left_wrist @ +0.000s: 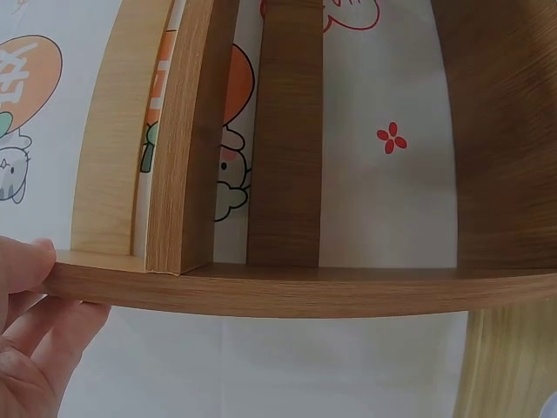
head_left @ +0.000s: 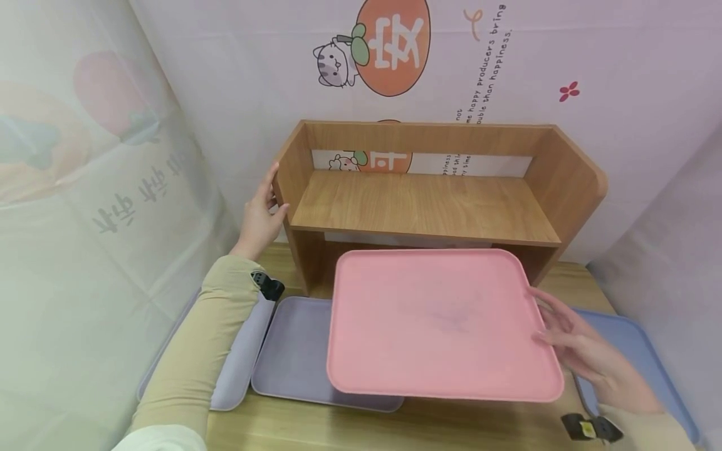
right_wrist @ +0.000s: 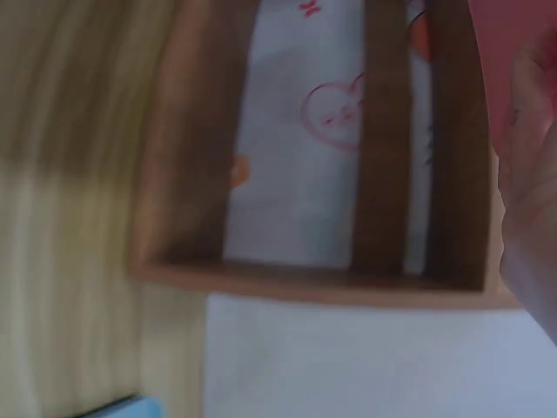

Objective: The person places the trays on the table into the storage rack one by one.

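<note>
A wooden two-level shelf (head_left: 423, 200) stands on the table against the back curtain. My left hand (head_left: 264, 216) holds the front edge of its left side panel, thumb on the inner side; the left wrist view shows the fingers (left_wrist: 61, 340) around that panel edge. My right hand (head_left: 575, 341) grips the right rim of a pink rectangular tray (head_left: 440, 326). The tray is raised in front of the shelf and hides much of its lower level. In the right wrist view only a corner of the pink tray (right_wrist: 505, 61) shows beside the hand.
Two lilac trays lie at the left, one beneath my left forearm (head_left: 239, 363) and another lilac tray (head_left: 296, 357) partly under the pink one. A blue tray (head_left: 626, 351) lies at the right. Printed curtains (head_left: 237, 94) enclose the wooden table (head_left: 451, 426).
</note>
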A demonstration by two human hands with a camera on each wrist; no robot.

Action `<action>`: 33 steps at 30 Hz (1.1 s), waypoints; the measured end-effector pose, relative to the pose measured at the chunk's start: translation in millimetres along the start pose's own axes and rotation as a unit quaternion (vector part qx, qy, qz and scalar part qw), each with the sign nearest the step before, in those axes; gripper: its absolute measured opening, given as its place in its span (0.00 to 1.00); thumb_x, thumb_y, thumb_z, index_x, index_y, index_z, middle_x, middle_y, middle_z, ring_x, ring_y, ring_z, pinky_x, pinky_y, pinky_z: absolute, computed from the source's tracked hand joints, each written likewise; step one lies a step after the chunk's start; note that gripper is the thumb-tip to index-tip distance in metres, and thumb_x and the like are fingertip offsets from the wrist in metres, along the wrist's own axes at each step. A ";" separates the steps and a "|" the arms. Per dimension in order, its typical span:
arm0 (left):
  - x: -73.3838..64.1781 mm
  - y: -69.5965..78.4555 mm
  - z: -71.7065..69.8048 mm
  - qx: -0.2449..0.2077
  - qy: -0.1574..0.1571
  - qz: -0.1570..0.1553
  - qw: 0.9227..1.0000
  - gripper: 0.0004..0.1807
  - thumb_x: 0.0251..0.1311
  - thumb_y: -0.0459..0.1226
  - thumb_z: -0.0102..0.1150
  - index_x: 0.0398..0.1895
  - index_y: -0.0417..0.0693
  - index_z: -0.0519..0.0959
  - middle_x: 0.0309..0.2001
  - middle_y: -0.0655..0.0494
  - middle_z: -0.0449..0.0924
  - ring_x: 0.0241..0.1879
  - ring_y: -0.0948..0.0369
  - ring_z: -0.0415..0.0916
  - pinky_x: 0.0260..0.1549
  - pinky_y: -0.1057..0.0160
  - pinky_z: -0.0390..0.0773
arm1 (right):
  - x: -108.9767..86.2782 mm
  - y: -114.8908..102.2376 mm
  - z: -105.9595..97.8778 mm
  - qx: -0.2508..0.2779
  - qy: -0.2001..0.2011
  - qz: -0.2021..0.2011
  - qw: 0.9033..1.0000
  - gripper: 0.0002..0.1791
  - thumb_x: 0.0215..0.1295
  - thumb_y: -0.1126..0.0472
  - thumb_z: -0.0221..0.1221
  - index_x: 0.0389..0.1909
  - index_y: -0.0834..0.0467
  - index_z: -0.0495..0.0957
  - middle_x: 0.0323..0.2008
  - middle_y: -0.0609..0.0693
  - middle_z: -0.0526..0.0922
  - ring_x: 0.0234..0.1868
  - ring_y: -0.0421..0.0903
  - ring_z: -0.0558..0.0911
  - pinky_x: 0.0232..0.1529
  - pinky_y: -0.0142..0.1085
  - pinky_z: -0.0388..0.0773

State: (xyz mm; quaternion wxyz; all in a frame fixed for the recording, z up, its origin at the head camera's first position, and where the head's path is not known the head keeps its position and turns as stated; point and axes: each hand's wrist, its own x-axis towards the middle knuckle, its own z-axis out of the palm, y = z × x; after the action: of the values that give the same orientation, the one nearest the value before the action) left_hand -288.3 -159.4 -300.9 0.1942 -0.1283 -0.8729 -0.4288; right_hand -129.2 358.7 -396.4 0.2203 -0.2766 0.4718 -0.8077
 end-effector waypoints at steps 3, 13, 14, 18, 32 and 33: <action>0.4 -0.3 0.0 0.000 0.004 0.004 1.000 0.46 0.61 0.25 0.54 0.74 0.69 0.46 0.64 0.33 0.65 0.57 0.39 0.72 0.53 0.44 0.75 | 16.6 -5.8 7.9 -0.014 -0.004 -0.003 1.000 0.39 0.63 0.84 0.35 0.71 0.48 0.57 0.63 0.44 0.70 0.58 0.42 0.75 0.53 0.37 0.79; 1.2 -0.6 0.3 -0.017 0.005 0.008 1.000 0.45 0.61 0.24 0.54 0.74 0.67 0.47 0.63 0.32 0.67 0.57 0.39 0.72 0.53 0.44 0.75 | 49.7 -18.5 18.2 0.025 0.016 -0.018 0.999 0.37 0.64 0.83 0.36 0.68 0.48 0.59 0.58 0.49 0.74 0.54 0.45 0.78 0.49 0.41 0.81; 1.3 -0.9 0.3 -0.016 0.005 0.006 1.000 0.45 0.61 0.24 0.54 0.74 0.67 0.47 0.63 0.32 0.67 0.57 0.39 0.72 0.52 0.44 0.75 | 51.4 -18.5 18.2 0.036 0.020 -0.021 0.999 0.37 0.64 0.83 0.36 0.68 0.49 0.60 0.57 0.50 0.74 0.53 0.46 0.79 0.49 0.41 0.81; 1.1 -1.2 0.2 -0.009 0.004 -0.001 1.000 0.46 0.61 0.25 0.54 0.74 0.68 0.47 0.63 0.33 0.66 0.57 0.39 0.72 0.52 0.45 0.75 | 56.5 -15.8 19.8 0.077 0.052 -0.040 0.995 0.35 0.64 0.84 0.35 0.65 0.50 0.63 0.53 0.52 0.77 0.49 0.47 0.80 0.47 0.40 0.82; 0.5 -0.6 -1.4 -0.013 -0.001 -0.010 1.000 0.47 0.60 0.26 0.55 0.74 0.72 0.46 0.64 0.35 0.66 0.58 0.40 0.71 0.51 0.45 0.76 | 81.6 -11.5 44.8 0.063 0.298 -0.076 0.950 0.31 0.63 0.82 0.45 0.58 0.47 0.58 0.40 0.50 0.75 0.31 0.44 0.81 0.31 0.35 0.82; 0.2 -0.6 -1.7 -0.012 -0.001 -0.010 1.000 0.47 0.60 0.26 0.55 0.74 0.72 0.46 0.64 0.34 0.66 0.58 0.40 0.71 0.51 0.45 0.76 | 84.4 -11.8 47.2 0.060 0.307 -0.074 0.947 0.31 0.63 0.81 0.45 0.58 0.46 0.57 0.40 0.50 0.75 0.30 0.43 0.81 0.30 0.34 0.81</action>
State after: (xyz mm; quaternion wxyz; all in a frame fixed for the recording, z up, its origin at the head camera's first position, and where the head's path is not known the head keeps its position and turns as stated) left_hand -288.3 -161.1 -300.3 0.1871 -0.1225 -0.8692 -0.4410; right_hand -162.7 281.8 -346.8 0.0211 -0.0357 0.4452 -0.8945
